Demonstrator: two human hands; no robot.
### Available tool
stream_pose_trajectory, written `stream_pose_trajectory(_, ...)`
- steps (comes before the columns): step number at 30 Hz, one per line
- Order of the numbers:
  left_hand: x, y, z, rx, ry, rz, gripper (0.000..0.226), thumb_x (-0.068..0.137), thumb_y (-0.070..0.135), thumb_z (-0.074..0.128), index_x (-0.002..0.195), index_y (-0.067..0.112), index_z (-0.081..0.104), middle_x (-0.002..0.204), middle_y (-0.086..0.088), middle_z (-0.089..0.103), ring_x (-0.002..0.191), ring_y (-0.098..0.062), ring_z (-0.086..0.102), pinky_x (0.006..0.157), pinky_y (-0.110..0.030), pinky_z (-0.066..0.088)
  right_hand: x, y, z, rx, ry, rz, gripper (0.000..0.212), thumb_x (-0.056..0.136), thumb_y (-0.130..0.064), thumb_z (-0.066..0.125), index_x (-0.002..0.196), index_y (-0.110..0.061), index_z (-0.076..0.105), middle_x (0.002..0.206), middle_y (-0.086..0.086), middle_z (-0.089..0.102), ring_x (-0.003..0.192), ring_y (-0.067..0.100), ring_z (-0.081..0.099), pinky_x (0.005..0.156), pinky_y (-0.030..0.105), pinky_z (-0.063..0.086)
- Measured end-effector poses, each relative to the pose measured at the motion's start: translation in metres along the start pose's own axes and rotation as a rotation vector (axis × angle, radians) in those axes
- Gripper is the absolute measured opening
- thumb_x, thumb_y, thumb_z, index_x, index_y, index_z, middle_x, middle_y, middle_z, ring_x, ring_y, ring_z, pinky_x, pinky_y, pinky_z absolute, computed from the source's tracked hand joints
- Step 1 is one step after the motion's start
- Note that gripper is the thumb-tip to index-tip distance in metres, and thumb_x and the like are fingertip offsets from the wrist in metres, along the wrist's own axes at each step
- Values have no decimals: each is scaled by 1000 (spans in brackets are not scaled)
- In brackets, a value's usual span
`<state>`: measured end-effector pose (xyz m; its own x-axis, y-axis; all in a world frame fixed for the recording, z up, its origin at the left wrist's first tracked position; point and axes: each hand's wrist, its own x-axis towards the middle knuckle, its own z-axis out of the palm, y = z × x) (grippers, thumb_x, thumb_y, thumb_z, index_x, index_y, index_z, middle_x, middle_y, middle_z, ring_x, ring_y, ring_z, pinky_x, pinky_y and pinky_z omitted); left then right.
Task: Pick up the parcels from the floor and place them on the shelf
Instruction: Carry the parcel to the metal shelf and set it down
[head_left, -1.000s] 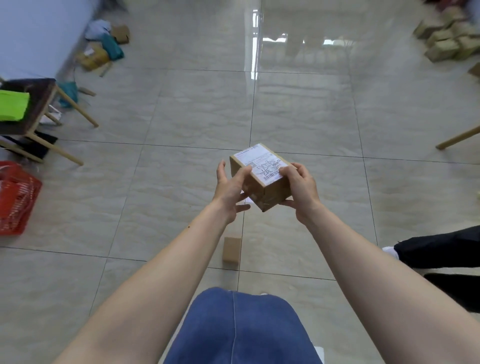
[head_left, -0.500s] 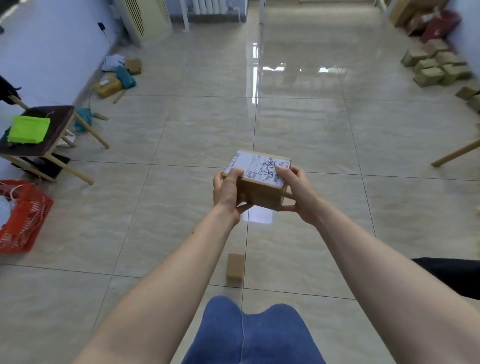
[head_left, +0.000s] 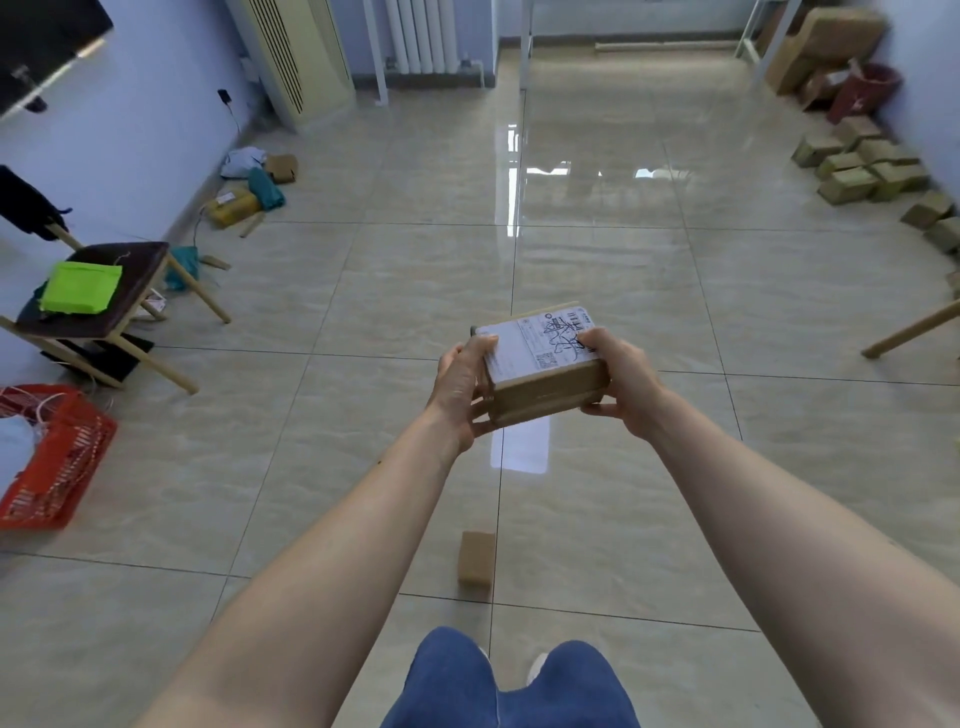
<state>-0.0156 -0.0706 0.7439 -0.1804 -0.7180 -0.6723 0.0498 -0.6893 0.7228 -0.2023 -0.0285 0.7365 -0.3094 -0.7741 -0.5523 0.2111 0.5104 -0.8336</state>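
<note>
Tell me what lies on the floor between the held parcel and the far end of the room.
Nothing visible. Both hands, left and right, hold the parcel, and the tiled floor straight ahead is bare. Loose boxes sit along the right wall. No shelf is clearly identifiable.

The cardboard parcel (head_left: 545, 397) is brown, its top covered by a white shipping label (head_left: 535, 345) printed with black barcodes and scrawled over in black marker. The floor (head_left: 415, 291) is glossy beige tile with pale marbled streaks and thin dark grout lines. A small plain brown box (head_left: 475, 558) lies on it. A red plastic basket (head_left: 57, 457) has slatted sides. A lime-green bag (head_left: 80, 287) rests on a dark-seated chair (head_left: 119, 291). The trousers (head_left: 509, 686) are blue denim.
</note>
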Motion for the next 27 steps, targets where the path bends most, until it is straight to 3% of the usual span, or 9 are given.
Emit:
stream_pose_trajectory(4,-2,8,-4,80,-93,-6,32,66,44,69,93,29,64,86,-2,62,80,-22,63,77,-37,59,1,-11,-5,-57,-19,-9,28,75,-45,63,91,-22,65,79,-1,53,67,18,50,66,34,52)
stream_pose_trajectory(6,-3,10,-4,75,-104,-24,30,62,42,71,88,28,65,82,-2,61,75,-22,63,70,-36,61,2,-15,-6,-75,-22,-8,28,77,-45,63,93,-22,65,83,0,54,71,18,50,71,35,52)
stream_pose_trajectory(9,-3,13,-3,26,-85,-13,34,61,39,72,92,26,66,86,-4,61,79,-24,64,73,-43,62,1,-17,-4,-35,-44,-14,39,78,-48,65,108,-23,64,98,2,58,84,22,59,79,39,56)
stream_pose_trajectory(12,-3,16,1,-18,-43,27,45,65,39,70,107,23,65,92,-4,63,87,-24,64,72,-44,62,1,-16,-1,-2,-64,7,74,75,-58,68,138,-27,48,124,4,52,112,32,57,92,51,55)
stream_pose_trajectory(15,-4,20,7,-46,-13,75,53,66,40,68,115,21,64,101,-6,69,95,-24,65,84,-50,59,-1,-15,6,43,-79,26,89,76,-62,70,148,-25,33,135,9,40,115,37,58,88,54,57)
stream_pose_trajectory(20,-8,26,16,-56,-30,127,60,68,40,66,124,19,59,111,-9,69,98,-24,66,78,-45,60,-5,-23,20,99,-139,-17,72,81,-52,71,140,-20,43,126,15,62,103,34,70,83,51,61)
stream_pose_trajectory(25,-7,32,14,79,-70,145,64,68,48,64,127,23,56,118,-7,68,106,-24,63,97,-53,48,-6,-31,19,97,-45,-80,56,81,-51,71,121,-21,46,117,9,67,100,30,71,78,46,61)
stream_pose_trajectory(27,-5,34,12,101,-73,162,62,73,49,64,128,22,53,117,-8,68,108,-25,64,94,-49,50,-7,-33,18,78,-26,-95,54,80,-53,70,118,-21,49,117,8,69,99,28,72,71,41,61)
